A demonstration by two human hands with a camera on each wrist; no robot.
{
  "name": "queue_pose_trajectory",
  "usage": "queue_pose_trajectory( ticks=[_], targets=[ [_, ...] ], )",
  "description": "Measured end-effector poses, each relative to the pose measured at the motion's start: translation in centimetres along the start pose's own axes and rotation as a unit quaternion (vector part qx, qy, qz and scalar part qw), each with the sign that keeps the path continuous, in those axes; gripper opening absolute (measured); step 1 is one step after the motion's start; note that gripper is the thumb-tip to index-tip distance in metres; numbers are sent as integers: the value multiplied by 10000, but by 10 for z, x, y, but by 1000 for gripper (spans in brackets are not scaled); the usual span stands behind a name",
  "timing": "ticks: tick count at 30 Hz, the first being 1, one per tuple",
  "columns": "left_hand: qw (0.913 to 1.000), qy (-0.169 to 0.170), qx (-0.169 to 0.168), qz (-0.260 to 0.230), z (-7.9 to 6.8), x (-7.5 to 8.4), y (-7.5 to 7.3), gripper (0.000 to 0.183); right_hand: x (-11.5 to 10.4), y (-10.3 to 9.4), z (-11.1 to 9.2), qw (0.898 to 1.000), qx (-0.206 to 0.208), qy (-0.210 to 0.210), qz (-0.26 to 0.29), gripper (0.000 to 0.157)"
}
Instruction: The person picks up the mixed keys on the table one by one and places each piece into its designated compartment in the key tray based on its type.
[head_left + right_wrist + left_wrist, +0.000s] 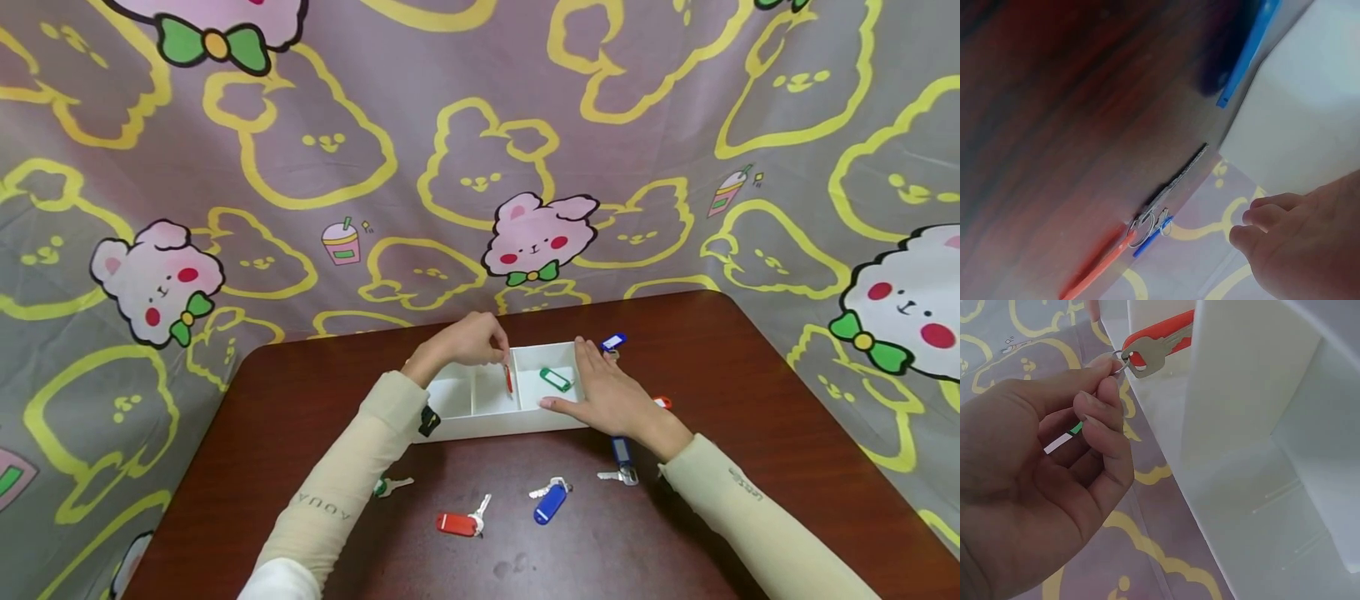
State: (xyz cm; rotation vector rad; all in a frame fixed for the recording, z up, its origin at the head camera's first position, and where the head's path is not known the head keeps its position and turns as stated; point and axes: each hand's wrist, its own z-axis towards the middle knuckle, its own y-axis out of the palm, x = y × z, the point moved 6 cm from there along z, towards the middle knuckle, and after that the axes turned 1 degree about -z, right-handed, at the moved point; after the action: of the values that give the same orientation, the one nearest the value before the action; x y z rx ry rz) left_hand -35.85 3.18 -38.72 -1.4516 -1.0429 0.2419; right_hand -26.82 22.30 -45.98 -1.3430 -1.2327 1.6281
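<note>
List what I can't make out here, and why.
Head: left end of the white rectangular divided box, behind the cream cloth left sleeve.
Head: part of a red plastic tag, behind the right hand.
Left wrist: tip of the silver metal key, behind the box's white panel.
Right wrist: one end of a blue plastic tag, beyond the top edge.

With 12 o'clock at the curtain (pixel 450 292), the left hand (pixel 474 339) at 11 and the red tag (pixel 509 380) block the middle slot of the box (pixel 495 428). A green tag (pixel 556 381) lies in the slot at 3, where the right hand (pixel 611 394) covers the end; dividers (pixel 1241 381) bar sideways passage. A blue tag (pixel 613 342) obstructs 2. A hand could pass at 6, over tabletop (pixel 487 462) between box and keys (pixel 482 508)
</note>
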Motion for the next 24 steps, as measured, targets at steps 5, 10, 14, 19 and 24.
queue_pose_trajectory(
  ticks=[5,10,14,19,24],
  targets=[
    [10000,-9,-17,38,0,-2,2,13,0,-1,1,10000,27,-13,-12,128],
    [9999,-3,25,110,-2,-5,4,13,0,0,1,10000,11,-1,7,128],
    [10000,-28,20,43,-4,-7,4,13,0,0,1,10000,10,9,32,128],
    [10000,-23,1,-48,-5,-7,4,13,0,0,1,10000,7,16,39,128],
    [10000,30,55,-51,-7,-7,4,13,1,1,1,10000,16,0,28,129]
  ],
)
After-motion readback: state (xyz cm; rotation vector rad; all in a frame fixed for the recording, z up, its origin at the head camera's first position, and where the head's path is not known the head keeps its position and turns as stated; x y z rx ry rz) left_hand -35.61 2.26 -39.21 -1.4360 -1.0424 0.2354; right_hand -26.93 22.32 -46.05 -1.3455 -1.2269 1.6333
